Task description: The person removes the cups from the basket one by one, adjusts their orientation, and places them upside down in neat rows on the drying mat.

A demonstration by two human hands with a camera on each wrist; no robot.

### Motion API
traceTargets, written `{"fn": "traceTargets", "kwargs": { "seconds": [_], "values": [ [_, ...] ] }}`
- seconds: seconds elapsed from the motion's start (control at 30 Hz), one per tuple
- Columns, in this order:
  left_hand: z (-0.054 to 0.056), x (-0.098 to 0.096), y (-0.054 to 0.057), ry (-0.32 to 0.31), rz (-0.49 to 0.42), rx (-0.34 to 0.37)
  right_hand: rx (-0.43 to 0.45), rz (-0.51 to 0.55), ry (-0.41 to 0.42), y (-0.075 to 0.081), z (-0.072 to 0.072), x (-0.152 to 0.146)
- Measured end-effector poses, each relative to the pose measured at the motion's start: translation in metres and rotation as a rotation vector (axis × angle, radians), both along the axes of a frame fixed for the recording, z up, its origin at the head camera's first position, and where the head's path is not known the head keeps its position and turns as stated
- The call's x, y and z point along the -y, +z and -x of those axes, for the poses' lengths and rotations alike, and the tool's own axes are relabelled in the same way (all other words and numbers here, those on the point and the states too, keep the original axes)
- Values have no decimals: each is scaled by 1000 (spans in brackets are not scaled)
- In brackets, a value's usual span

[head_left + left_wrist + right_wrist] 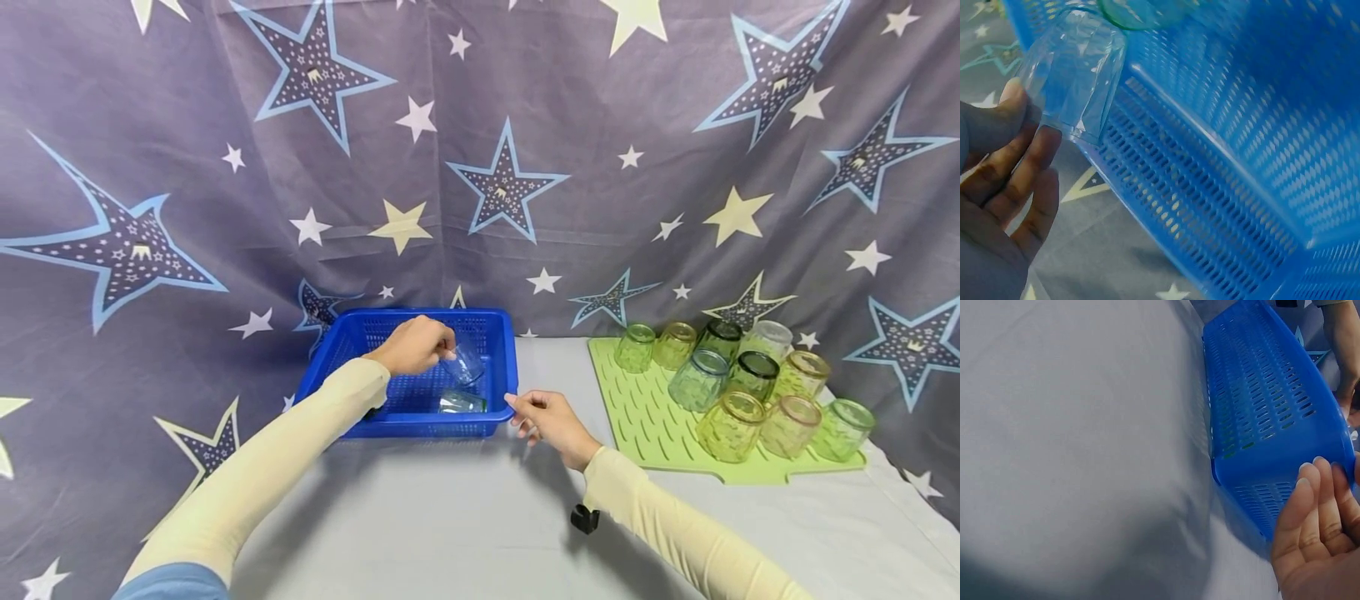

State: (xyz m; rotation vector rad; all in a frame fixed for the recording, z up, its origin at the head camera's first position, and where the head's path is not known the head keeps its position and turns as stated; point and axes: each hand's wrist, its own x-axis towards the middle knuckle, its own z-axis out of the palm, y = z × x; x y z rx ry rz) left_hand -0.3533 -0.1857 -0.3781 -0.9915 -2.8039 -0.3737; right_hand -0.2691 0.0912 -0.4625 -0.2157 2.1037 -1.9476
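My left hand (417,344) is inside the blue plastic basket (515,367), pinching a clear, faintly bluish glass (465,363) by its rim between thumb and fingers. The held glass (1079,72) hangs tilted, its base away from the palm in the left wrist view. Another clear glass (462,402) with a greenish tint lies on its side on the basket floor. My right hand (551,423) grips the basket's near right corner, fingers against the outer wall and thumb at the rim. In the right wrist view the thumb of that right hand (1322,531) is mostly cut off.
A green draining mat (637,417) lies to the right, with several coloured glasses (731,427) standing mouth down on its right and back parts. A white cloth (420,517) covers the table. Behind hangs a grey star-patterned curtain (525,275).
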Motion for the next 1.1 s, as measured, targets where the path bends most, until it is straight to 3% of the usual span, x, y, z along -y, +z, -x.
{"fn": "traceTargets", "kwargs": {
  "seconds": [0.1, 0.33, 0.63, 0.8, 0.93, 1.1],
  "values": [
    [-5, 2, 2, 47, -111, 72, 0, -5, 3, -1, 0, 0],
    [-16, 3, 2, 141, -395, 334, 5, -18, -7, -2, -1, 1],
    [-22, 5, -6, 121, -772, 611, -11, -44, -2, 2, 1, -1],
    [-26, 1, -14, 103, -885, 709, -26, -58, -46, 2, 3, 0],
    [-31, -5, -18, 93, -912, 763, -66, -77, -113, 4, 3, 0],
    [-35, -11, -24, 74, -930, 804, -201, -129, -145, 10, 4, -1]
  ]
}}
